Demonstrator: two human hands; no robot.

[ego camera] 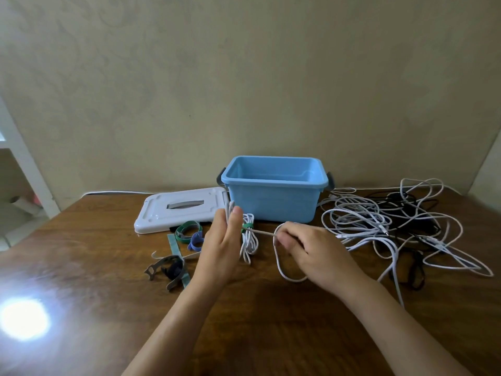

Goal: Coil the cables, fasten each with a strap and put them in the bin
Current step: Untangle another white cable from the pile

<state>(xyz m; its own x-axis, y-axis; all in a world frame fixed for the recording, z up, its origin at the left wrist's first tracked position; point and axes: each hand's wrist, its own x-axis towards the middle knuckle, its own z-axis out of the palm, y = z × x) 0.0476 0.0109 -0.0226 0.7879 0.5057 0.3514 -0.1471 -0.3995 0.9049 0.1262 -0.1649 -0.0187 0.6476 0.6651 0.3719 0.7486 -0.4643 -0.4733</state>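
My left hand (222, 240) stands upright in front of the blue bin (273, 210), and its thumb pins loops of a white cable (279, 267) against the straight fingers. The same cable runs taut to my right hand (306, 251), which pinches it between thumb and fingers, and a loop hangs below onto the table. Behind my left hand lies a coiled white cable (250, 245) bound with a green strap (247, 227). Loose straps (187, 232) in green, blue and grey lie left of my hands. The bin looks empty.
A tangle of white and black cables (393, 223) covers the table's right side. The bin's white lid (179, 210) lies flat left of the bin. A wall stands right behind the table. Glare (24, 318) marks the wood at front left.
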